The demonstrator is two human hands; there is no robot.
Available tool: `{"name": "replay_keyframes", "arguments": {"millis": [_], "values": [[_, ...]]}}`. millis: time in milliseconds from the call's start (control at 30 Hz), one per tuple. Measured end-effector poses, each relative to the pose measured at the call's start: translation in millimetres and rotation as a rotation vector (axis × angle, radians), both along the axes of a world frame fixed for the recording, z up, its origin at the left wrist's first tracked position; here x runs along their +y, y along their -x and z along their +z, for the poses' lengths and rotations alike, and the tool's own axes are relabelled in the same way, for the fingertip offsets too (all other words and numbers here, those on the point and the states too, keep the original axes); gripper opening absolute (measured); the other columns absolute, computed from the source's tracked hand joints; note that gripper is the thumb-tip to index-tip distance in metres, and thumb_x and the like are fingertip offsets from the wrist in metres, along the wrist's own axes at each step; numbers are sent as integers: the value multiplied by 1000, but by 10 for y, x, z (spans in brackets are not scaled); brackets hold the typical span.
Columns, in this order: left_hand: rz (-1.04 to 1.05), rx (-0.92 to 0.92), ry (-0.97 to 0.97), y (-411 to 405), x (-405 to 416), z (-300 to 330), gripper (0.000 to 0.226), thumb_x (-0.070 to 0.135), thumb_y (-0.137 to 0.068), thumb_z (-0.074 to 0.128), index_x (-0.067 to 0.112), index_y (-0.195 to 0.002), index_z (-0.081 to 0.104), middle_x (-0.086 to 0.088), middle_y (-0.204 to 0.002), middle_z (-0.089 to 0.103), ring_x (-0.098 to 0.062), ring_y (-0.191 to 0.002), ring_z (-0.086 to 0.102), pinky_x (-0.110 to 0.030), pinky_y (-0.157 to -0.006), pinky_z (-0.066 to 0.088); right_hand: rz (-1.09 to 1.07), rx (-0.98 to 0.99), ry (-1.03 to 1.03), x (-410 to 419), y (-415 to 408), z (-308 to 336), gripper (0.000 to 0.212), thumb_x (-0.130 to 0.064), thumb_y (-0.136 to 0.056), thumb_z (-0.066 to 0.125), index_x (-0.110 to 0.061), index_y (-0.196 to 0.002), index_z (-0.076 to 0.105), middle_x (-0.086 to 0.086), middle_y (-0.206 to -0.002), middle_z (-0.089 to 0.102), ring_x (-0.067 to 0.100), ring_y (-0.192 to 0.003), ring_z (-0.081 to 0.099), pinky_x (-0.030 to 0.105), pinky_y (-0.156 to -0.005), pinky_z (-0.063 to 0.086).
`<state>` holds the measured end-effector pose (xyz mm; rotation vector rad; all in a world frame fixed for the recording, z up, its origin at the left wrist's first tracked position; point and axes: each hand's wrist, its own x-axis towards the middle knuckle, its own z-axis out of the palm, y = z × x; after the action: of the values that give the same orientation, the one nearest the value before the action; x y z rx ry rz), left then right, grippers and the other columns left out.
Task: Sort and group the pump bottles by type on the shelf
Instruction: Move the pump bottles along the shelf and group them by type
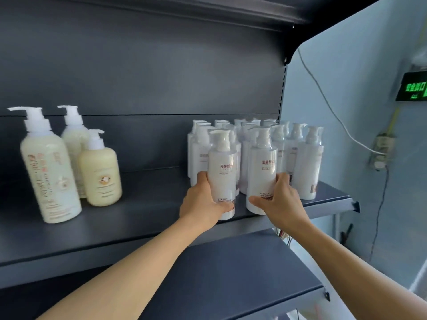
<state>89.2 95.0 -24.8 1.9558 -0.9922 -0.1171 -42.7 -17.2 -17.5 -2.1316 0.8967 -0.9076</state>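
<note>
**Now: two white pump bottles held at the shelf front**

Two white pump bottles are gripped upright at the front edge of a dark shelf, one in each hand. The left bottle is wrapped low on its body by the left hand, with the thumb across the front near the label text and the fingers curled round the far side. The right bottle is clasped by the right hand, thumb low on the front, fingers closed round the right side. Both bottles appear to rest on or just above the shelf; which of the two cannot be told. A small gap is seen between them.

Just behind and to the right, a tight cluster of white bottles of the same type is packed toward the right end of the shelf. Well apart, at the left end, three cream bottles are grouped: a tall one in front, a second tall one behind it, and a short one just beside them.

A lower shelf is seen beneath the forearms. On the pale blue wall to the right, a white cable is run to a socket, and a green lit sign is mounted near the edge of the view.
</note>
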Motion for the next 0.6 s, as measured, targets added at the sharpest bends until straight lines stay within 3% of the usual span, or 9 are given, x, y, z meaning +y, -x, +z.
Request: {"name": "replay_keyframes", "arguments": {"millis": [133,267,600], "values": [[39,3,-1,213,-358,-31,67,32,-70,80,23,-120,37,5,-118,56,-20,-107,57,-43,-87,53,32,2,-4,-338,144,-37,47,-22,-78,73,-12,-99,32,-4,-90,47,19,-85,49,22,-56,35],[84,7,40,362,-616,-42,69,30,-70,80,22,-121,36,7,-115,56,-18,-104,58,-40,-87,52,62,-16,26,-590,189,-70,47,-22,-79,72,-14,-100,32,-17,-82,37,17,-87,46,29,-69,38],[89,42,110,548,-868,-88,64,29,-72,79,25,-119,36,10,-111,57,-9,-96,60,-17,-73,46,15,34,134,-795,239,-168,45,-34,-80,68,-15,-100,33,1,-101,53,26,-94,54,36,-68,44]]}}
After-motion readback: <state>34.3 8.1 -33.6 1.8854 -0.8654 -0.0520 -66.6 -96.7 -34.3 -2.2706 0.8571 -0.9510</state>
